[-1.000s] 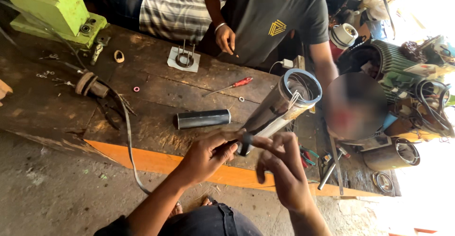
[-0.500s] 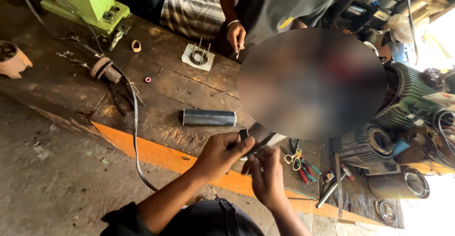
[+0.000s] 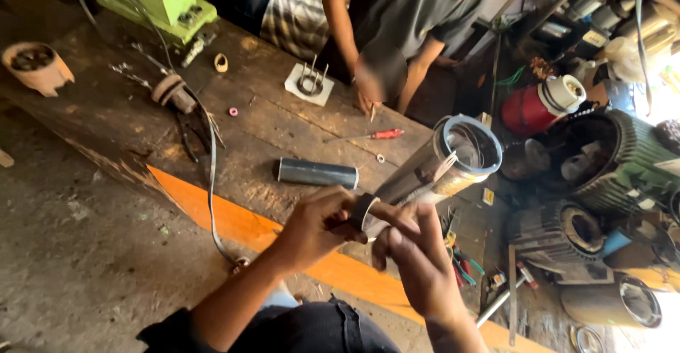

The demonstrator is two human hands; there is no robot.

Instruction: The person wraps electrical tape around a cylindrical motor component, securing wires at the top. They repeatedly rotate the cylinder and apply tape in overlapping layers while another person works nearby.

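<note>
Workshop's pretty cluttered, old wooden bench (image 3: 142, 122) with an orange edge, and compared to a second ago the view has swung so the big metal tube (image 3: 439, 169) is clear again, still held tilted up and away from both hands. Left hand (image 3: 312, 229) is closed around a dark ring (image 3: 363, 211) at the tube's near end, right hand (image 3: 418, 261) sits just below it with fingers curled on the tube. A shorter grey pipe (image 3: 316, 173) lies on the bench just beyond the left hand, red screwdriver (image 3: 375, 135) further out near another person's hand (image 3: 368, 87).
</note>
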